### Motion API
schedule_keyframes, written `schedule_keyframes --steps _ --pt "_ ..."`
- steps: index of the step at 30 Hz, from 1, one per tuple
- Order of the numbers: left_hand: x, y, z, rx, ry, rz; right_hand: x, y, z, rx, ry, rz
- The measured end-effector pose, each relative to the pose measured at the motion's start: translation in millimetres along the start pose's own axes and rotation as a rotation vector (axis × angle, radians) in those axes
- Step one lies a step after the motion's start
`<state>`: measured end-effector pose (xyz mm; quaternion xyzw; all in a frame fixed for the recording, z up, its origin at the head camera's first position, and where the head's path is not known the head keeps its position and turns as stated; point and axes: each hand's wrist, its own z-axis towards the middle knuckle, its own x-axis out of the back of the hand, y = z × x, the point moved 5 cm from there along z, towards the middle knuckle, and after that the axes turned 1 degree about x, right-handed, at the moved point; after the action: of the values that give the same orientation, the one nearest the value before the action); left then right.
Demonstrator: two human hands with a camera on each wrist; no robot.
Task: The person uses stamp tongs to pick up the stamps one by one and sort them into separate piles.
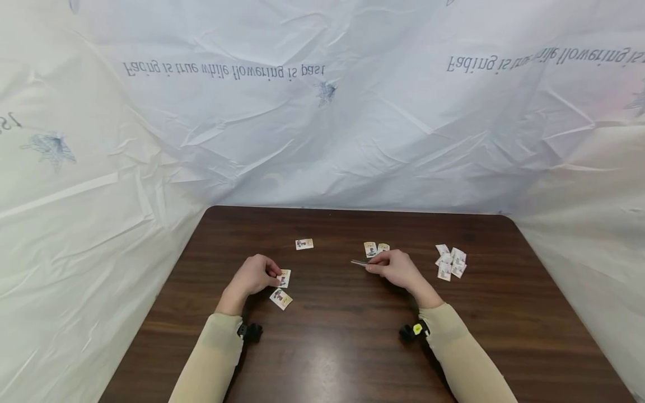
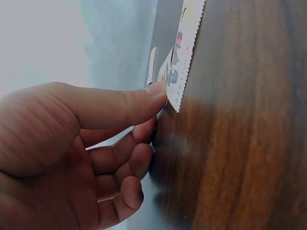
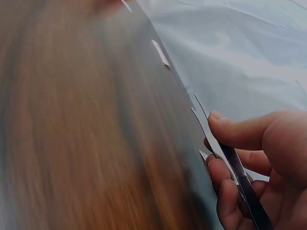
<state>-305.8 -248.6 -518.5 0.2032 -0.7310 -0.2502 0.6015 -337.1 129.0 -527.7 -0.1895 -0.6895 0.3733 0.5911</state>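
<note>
My left hand (image 1: pixel 255 275) pinches the edge of a small printed stamp (image 1: pixel 285 279) at the left of the table; in the left wrist view the thumb hides part of this stamp (image 2: pixel 165 69). Just nearer lies another stamp (image 1: pixel 281 299), its toothed edge plain in the left wrist view. Slim metal tweezers (image 1: pixel 359 262) are gripped between the thumb and fingers of my right hand (image 1: pixel 395 268), their tips pointing left and slightly apart (image 3: pixel 201 115). Beyond that hand lie two stamps (image 1: pixel 370 249), one partly covered by the fingers.
A single stamp (image 1: pixel 304 244) lies farther back, left of centre. Several overlapping stamps (image 1: pixel 450 262) form a loose group at the right. The dark wooden table (image 1: pixel 322 324) ends at a white sheet (image 1: pixel 322 157) hung behind it and at the sides.
</note>
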Motion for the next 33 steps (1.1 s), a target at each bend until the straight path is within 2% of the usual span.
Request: schedule_keyframes --steps 5,12,21,33 --pt "-0.9 0.7 -0.3 0.004 -0.003 -0.001 -23 -19 9.0 0.08 -0.053 -0.029" --pt "-3.0 -1.1 0.5 0.008 -0.015 -0.014 -46 -43 12.9 0.099 -0.106 0.026" --pt "0.6 -4.3 1.9 -0.007 -0.002 0.007 -82 -70 27.7 0.159 -0.14 -0.015" --pt "0.9 -5.3 2.8 0.01 -0.015 -0.006 -107 -94 50.6 0.221 -0.173 -0.022"
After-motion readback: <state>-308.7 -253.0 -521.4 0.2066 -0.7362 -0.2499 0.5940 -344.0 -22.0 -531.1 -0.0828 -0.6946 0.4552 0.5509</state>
